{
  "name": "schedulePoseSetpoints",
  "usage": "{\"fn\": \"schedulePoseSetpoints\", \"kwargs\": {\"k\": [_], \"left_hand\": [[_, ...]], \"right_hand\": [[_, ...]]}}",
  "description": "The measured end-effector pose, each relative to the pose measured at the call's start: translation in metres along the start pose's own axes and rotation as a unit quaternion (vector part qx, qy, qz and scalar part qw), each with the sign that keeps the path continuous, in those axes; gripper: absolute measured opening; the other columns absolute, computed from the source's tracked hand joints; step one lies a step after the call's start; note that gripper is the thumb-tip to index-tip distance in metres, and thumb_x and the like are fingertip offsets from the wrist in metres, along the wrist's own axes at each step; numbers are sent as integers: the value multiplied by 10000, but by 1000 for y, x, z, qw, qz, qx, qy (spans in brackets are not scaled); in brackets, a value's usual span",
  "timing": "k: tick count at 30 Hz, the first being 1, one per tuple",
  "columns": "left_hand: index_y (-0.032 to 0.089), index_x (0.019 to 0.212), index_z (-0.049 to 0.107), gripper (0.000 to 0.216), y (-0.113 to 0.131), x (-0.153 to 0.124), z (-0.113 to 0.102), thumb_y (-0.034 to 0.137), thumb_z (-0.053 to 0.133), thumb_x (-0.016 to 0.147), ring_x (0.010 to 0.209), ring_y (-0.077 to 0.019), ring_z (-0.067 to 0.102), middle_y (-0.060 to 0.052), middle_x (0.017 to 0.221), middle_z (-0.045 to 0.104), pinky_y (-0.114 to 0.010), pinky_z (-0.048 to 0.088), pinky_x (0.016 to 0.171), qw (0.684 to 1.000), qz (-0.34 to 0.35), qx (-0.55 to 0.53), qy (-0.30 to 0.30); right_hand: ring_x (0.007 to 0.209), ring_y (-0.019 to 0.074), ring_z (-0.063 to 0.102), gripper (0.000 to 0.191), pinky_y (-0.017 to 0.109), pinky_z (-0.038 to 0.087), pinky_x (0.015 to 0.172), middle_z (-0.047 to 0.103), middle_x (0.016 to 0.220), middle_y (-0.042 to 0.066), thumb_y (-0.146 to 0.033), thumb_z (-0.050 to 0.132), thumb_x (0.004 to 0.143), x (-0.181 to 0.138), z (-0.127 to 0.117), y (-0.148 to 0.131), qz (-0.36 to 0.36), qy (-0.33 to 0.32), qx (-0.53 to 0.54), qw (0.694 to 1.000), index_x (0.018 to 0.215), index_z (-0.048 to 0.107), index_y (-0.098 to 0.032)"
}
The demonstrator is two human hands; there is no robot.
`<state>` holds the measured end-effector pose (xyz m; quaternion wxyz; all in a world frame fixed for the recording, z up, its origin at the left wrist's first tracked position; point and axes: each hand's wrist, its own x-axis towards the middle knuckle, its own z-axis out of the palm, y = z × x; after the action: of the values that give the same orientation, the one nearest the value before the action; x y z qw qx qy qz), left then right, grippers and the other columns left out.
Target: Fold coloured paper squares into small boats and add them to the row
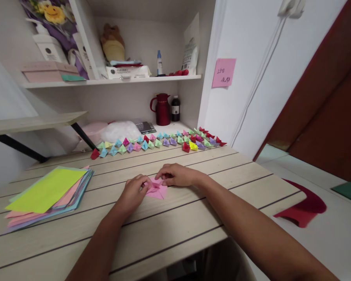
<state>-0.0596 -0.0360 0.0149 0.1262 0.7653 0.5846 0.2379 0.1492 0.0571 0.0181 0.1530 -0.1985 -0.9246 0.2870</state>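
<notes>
A small pink sheet of folded paper [158,191] lies on the wooden table [193,218] in front of me. My left hand [133,191] pinches its left side with curled fingers. My right hand [177,175] presses its upper right part, fingers bent down onto the fold. The paper's middle shows creases meeting in a point. Both forearms reach in from the bottom edge.
A stack of coloured paper sheets [46,193] lies at the left. A row of several small folded paper boats [160,141] runs along the back. Behind stand a red jug [162,109], a dark bottle [175,108] and shelves. The table edge drops off at right.
</notes>
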Motion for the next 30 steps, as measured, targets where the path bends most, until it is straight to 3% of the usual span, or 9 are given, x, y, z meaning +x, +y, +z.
{"fn": "schedulePoseSetpoints", "kwargs": {"k": [5, 9, 13, 19, 30], "left_hand": [[220, 851, 667, 225, -1, 1, 1, 180, 448, 821, 900, -195, 592, -33, 902, 656, -312, 436, 825, 1000, -2, -3, 3], [224, 848, 662, 220, -2, 1, 2, 176, 449, 823, 906, -192, 586, -30, 902, 652, -306, 429, 828, 1000, -5, -7, 6], [223, 822, 656, 204, -1, 1, 2, 170, 459, 819, 875, -185, 583, -25, 879, 644, -291, 429, 788, 1000, -10, -10, 6], [223, 834, 638, 187, 0, 0, 2, 168, 460, 816, 862, -183, 580, -18, 870, 641, -288, 421, 772, 1000, -15, -12, 10], [219, 776, 615, 167, -1, 0, 1, 181, 457, 812, 875, -190, 580, -17, 854, 634, -295, 413, 773, 1000, -12, -13, -1]], "right_hand": [[786, 128, 516, 388, 236, 429, 698, 576, 923, 3, -267, 720, 755, -7, -9, 4, 29, -7, 127, 991, 1104, 573, -184], [885, 147, 492, 264, 277, 421, 828, 529, 972, 21, -325, 720, 772, -14, -23, 1, -23, -70, 124, 990, 989, 673, -181], [899, 145, 482, 344, 274, 415, 851, 490, 975, 15, -352, 730, 767, -13, -23, -2, -34, -114, 119, 986, 1093, 699, -245], [799, 127, 476, 428, 250, 431, 755, 462, 912, 2, -321, 774, 722, -6, -7, 5, -33, -80, 79, 993, 1137, 682, -276], [846, 156, 548, 146, 259, 449, 758, 556, 882, 33, -312, 691, 804, -1, 3, 6, -25, -13, 99, 995, 866, 716, -181]]}}
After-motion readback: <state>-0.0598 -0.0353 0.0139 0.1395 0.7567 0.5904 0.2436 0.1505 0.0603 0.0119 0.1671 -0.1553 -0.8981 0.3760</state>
